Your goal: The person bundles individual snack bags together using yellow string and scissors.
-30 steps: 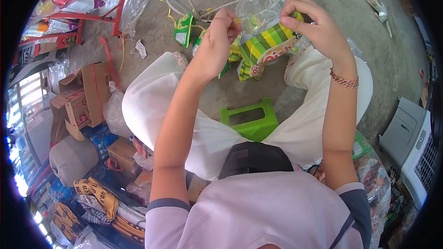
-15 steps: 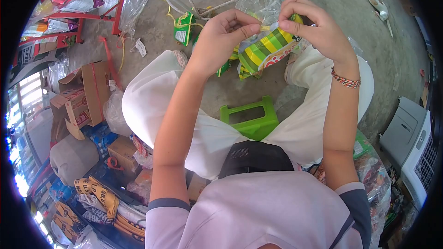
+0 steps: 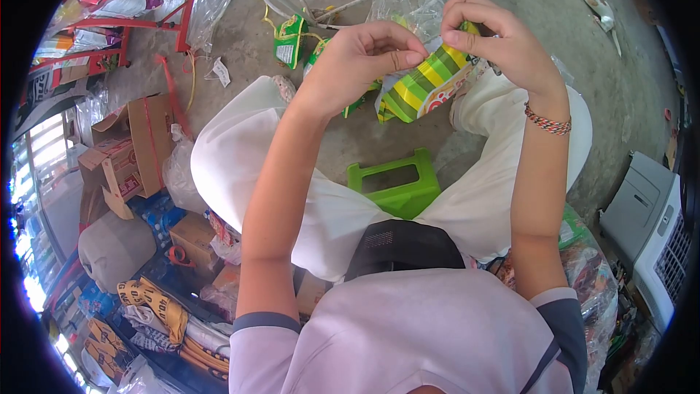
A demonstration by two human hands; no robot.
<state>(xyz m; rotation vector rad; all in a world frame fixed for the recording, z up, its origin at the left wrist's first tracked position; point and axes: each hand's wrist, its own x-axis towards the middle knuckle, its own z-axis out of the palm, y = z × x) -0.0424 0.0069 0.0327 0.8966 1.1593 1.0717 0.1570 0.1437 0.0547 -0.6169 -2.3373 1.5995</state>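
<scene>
Brown cardboard boxes (image 3: 127, 149) are lying open at nine o'clock, beside a crumpled clear bag, with red rack bars (image 3: 157, 25) being seen at ten o'clock. Toward the centre, the left hand (image 3: 357, 58) is being held closed, its thumb and fingers pinched together on the top edge of the green and yellow striped snack packet (image 3: 423, 84). The packet is being held up in the air at twelve o'clock, above the concrete floor (image 3: 240, 51) and between the knees, with the green plastic stool (image 3: 394, 186) being straddled below it. At one o'clock, the right hand (image 3: 503, 44) is being clamped on the same top edge, fingertips curled over it; a beaded bracelet (image 3: 547, 124) is being worn on that wrist. A clear plastic bag (image 3: 412, 0) is lying just behind the packet. Judged from the two pinches being so close together, the thin foil could be torn unevenly, or the packet could be dropped if one pinch is let slip.
</scene>
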